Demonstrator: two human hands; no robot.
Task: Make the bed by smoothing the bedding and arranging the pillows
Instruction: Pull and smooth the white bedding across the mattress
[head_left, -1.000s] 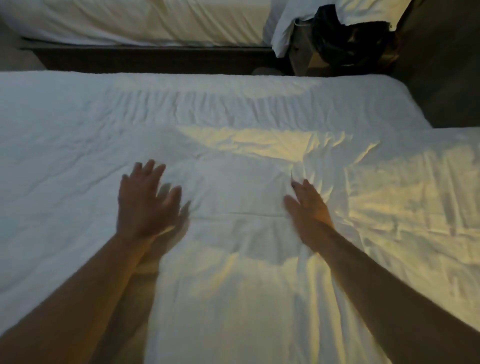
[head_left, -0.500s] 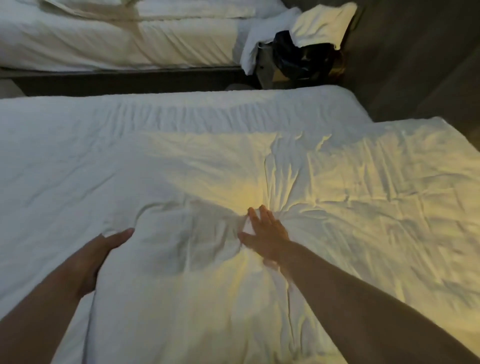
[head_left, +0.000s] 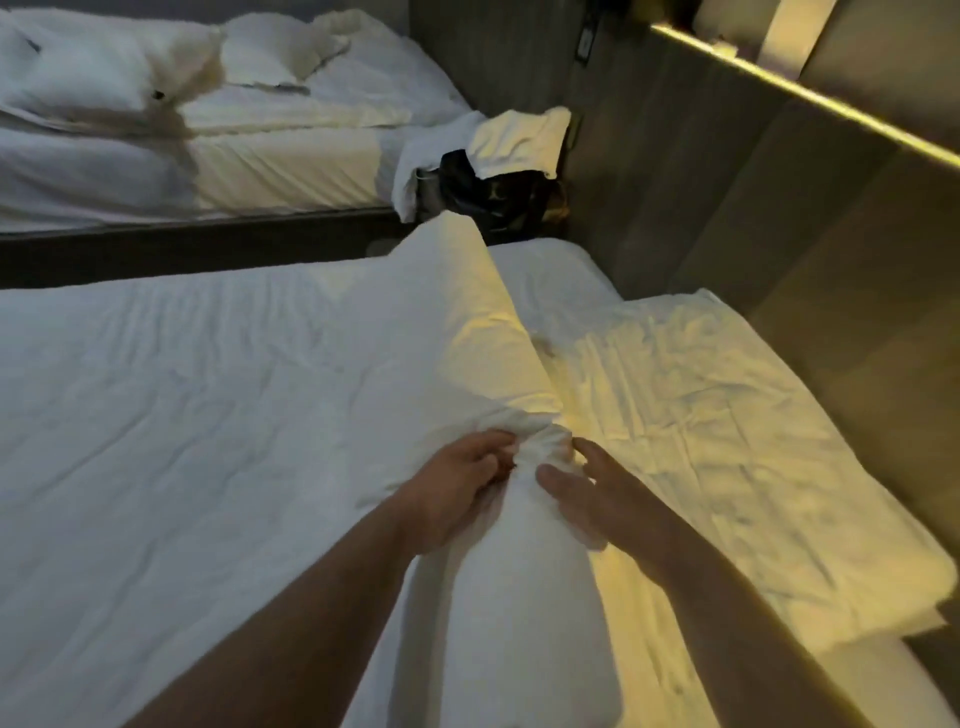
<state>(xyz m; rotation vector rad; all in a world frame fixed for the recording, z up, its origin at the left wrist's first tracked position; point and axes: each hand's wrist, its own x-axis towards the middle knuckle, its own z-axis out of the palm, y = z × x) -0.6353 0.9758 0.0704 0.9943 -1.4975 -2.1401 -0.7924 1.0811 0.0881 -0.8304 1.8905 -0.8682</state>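
A white bed (head_left: 156, 415) fills the view, its cover lightly creased. A thick fold of white bedding (head_left: 457, 322) stands up from the middle, bunched into a knot where my hands meet. My left hand (head_left: 457, 493) grips that bunched fabric with curled fingers. My right hand (head_left: 587, 493) lies against the right side of the bunch, thumb on the fabric, fingers fairly straight. A wrinkled white layer (head_left: 727, 441) lies flat on the right, lit yellow. Whether the raised piece is a pillow or a duvet fold I cannot tell.
A second bed (head_left: 260, 171) with rumpled pillows (head_left: 104, 67) stands beyond a dark gap. Between the beds, a dark bag (head_left: 493, 192) sits under a white cloth (head_left: 519, 135). A panelled wall with a light strip (head_left: 805, 93) borders the right side.
Both hands left the flat bedding and came together. The left hand took hold of the fabric edge and lifted it into an upright fold. The view swung up and right.
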